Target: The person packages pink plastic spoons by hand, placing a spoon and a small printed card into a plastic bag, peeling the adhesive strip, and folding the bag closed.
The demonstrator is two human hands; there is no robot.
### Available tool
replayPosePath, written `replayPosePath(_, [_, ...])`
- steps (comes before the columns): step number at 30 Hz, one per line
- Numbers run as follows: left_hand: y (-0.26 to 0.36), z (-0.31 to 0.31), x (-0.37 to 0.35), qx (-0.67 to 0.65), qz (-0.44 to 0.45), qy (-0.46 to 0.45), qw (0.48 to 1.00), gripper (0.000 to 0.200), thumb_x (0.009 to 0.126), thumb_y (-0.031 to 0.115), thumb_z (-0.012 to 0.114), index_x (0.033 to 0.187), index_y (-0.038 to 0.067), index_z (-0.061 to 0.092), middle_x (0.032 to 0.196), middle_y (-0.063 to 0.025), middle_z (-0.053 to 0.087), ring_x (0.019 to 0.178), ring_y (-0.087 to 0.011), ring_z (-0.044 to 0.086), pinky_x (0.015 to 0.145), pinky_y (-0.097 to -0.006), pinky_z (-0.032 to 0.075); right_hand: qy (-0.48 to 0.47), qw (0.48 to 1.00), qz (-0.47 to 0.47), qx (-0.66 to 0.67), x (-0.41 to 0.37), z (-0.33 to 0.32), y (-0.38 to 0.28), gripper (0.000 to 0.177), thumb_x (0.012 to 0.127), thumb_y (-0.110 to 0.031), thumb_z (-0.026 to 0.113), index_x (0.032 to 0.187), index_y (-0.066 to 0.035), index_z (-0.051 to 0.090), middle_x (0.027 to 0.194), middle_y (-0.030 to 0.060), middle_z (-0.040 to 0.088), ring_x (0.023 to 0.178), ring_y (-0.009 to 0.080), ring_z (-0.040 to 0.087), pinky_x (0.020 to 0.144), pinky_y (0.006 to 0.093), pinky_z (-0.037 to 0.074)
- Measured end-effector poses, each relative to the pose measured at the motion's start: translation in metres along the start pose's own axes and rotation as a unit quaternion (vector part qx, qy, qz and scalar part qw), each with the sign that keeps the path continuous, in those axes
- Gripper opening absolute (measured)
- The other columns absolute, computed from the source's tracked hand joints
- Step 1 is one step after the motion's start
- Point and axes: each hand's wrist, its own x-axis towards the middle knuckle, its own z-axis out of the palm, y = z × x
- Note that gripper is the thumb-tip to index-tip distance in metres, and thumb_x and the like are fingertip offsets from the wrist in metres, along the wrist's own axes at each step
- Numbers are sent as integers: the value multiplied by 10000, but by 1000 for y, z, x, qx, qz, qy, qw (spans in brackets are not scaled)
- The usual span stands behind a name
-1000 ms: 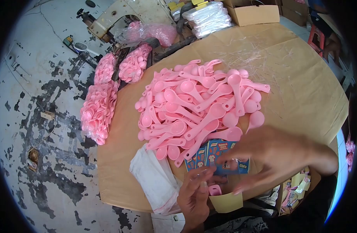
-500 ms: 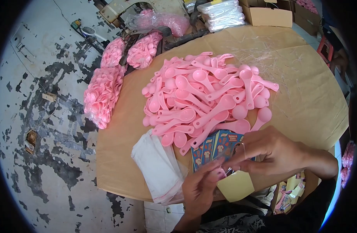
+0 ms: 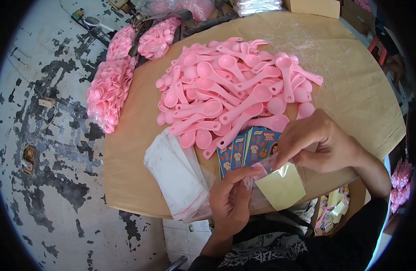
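My left hand (image 3: 230, 203) pinches the left side of a small clear plastic bag (image 3: 258, 194) at the table's near edge. A pale yellow card (image 3: 281, 189) shows through the film, beside part of a pink plastic spoon (image 3: 259, 170). Thumb and forefinger of my right hand (image 3: 323, 142) are closed on the bag's upper edge. Just beyond my fingers lie blue printed cards (image 3: 251, 147), fanned in a stack. Left of them rests a pile of empty clear bags (image 3: 174, 169). A large heap of pink measuring spoons (image 3: 235, 90) covers the table's middle.
Brown paper covers the table (image 3: 352, 95). Filled bags of pink spoons (image 3: 109, 90) stand along its left edge. Thin clear scraps (image 3: 303, 43) lie at the back. Below right, a box holds packed yellow and pink pieces (image 3: 335, 205). Another person's hand (image 3: 393, 67) shows far right.
The camera view has tilted down, so the table sits higher in the frame. My right hand has moved up and slightly away from my left, with the bag's film stretched between them.
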Motion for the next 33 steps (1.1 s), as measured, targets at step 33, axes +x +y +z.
replayPosePath(33, [12,-160,-44,420,150,17,895,360,737,261,702,1045,75,687,1182,-143,633,1124,-385,563,951,-481,442,-36,925,128,-356,37,56,-74,239,832,-219,689,948,-11,670,777,114,658,694,260,640,641,394,483])
